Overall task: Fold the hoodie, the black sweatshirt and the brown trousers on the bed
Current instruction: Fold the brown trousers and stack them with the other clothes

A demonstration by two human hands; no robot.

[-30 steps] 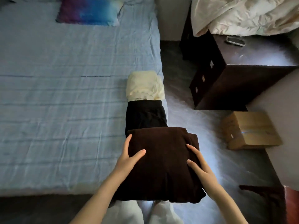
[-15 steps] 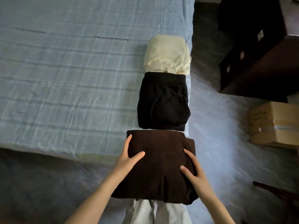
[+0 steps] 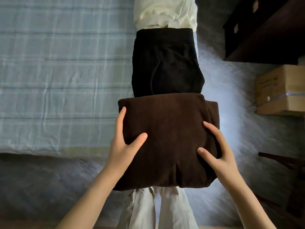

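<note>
Head view: my left hand (image 3: 125,146) and right hand (image 3: 216,151) clasp the folded brown trousers (image 3: 168,129) from either side, thumbs spread on top, the other fingers wrapped round its edges. The bundle juts past the near edge of the bed (image 3: 57,71) (blue checked sheet, lightly creased). Its far edge meets the folded black sweatshirt (image 3: 165,63), and beyond that lies the cream hoodie (image 3: 165,12). Right of the bed, on the pale floor (image 3: 231,129), stand a dark wooden chest (image 3: 264,30) and a cardboard box (image 3: 280,90).
</note>
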